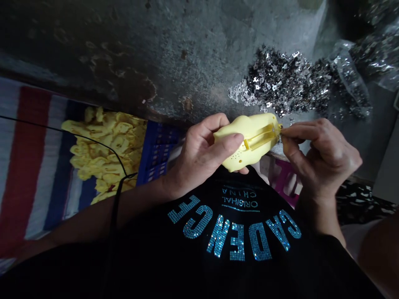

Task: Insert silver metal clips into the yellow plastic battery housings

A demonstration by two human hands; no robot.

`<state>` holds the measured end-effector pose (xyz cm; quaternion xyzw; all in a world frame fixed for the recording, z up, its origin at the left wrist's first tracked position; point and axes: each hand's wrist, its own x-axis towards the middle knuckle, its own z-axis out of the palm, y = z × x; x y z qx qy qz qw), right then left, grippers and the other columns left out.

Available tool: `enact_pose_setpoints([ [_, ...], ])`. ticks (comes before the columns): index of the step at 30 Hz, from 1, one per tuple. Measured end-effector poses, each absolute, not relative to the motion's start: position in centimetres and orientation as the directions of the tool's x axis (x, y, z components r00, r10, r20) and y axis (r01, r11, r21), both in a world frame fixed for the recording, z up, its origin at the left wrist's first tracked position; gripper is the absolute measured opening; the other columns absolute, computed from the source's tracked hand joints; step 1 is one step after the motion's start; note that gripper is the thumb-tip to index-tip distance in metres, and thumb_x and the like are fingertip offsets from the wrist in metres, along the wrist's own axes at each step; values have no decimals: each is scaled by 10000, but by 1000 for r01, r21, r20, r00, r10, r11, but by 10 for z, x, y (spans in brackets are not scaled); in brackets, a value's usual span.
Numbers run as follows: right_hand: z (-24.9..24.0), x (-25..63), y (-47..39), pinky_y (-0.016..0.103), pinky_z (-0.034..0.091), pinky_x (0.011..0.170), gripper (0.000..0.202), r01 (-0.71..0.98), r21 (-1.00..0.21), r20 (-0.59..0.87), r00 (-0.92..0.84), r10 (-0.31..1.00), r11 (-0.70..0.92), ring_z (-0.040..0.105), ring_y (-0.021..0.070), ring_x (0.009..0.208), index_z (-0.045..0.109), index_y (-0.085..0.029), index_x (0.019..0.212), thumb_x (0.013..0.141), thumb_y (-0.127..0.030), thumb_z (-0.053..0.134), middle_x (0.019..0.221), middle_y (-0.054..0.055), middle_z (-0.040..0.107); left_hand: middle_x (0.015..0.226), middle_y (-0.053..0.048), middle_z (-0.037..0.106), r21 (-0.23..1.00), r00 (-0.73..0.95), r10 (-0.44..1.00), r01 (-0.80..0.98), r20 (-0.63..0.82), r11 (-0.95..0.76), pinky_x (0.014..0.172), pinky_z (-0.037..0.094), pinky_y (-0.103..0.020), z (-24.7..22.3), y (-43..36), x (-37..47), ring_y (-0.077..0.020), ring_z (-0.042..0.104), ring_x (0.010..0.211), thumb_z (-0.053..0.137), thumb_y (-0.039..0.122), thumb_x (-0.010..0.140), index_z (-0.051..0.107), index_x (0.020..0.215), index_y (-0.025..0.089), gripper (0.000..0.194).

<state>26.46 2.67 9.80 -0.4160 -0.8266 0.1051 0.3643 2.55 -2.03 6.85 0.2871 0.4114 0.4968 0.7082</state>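
My left hand [202, 151] is wrapped round a yellow plastic shell [249, 155], its thumb on top near a group of small holes. The shell has a long open compartment facing up. At its right end, the thumb and forefinger of my right hand [318, 153] are pinched together; a tiny part may be between them, too small to name. Behind the shell lies a heap of small shiny metal pieces [286, 81] on the grey metal table [187, 54].
A pile of yellow plastic parts [109, 143] lies at the left beside a blue crate [156, 147], on striped cloth [33, 162]. A black cable [118, 191] hangs there. Clear plastic bags [350, 70] lie at the back right. A magenta stool [283, 180] stands below the table.
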Motion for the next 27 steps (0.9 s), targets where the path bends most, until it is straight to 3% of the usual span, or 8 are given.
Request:
enact_pose_setpoints([
  [11,96,269,31,414,666,824,266,563,-484,489,-461,740,670,811,228,888,790,-321,1142,1014,-89,812,1018,-6,859,866,34,674,832,170,949,-456,-265,315,575,741,-299,65,-22,27,-193,813,726,895,482,984,543,932,230,436],
  [27,96,270,30,392,660,796,272,576,-517,462,-436,772,634,812,216,868,807,-335,1127,1006,-93,831,1003,-25,858,833,34,703,856,174,951,-417,-254,305,577,729,-261,68,-23,27,-181,813,694,893,513,980,539,922,232,456],
])
